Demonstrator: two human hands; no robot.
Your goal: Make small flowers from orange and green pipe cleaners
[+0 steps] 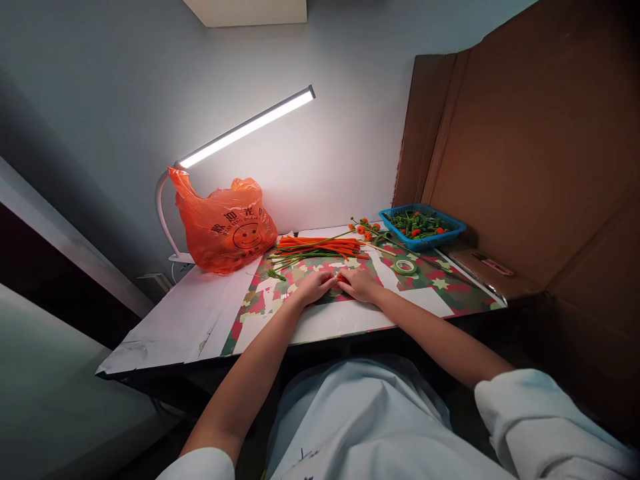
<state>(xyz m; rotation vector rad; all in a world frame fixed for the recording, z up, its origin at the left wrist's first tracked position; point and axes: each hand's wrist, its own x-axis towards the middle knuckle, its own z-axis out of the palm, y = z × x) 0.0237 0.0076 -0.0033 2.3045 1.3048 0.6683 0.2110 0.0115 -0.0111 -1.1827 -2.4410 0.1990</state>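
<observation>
1. Orange and green stems [320, 247] lie bundled across the worktop [173, 317], just beyond the hands.
2. Left hand [316, 287] and right hand [361, 285] meet, fingers [327, 276] curled nearly closed; I cannot tell whether they pinch anything.
3. Rightward: green tape roll [405, 267], blue basket [416, 245].
4. Leftward: orange bag [225, 230], lit lamp [247, 129].

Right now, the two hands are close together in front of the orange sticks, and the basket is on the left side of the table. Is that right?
Not quite: the basket is on the right side of the table, as the head view shows. The left hand and right hand are close together in front of the orange sticks.
</observation>
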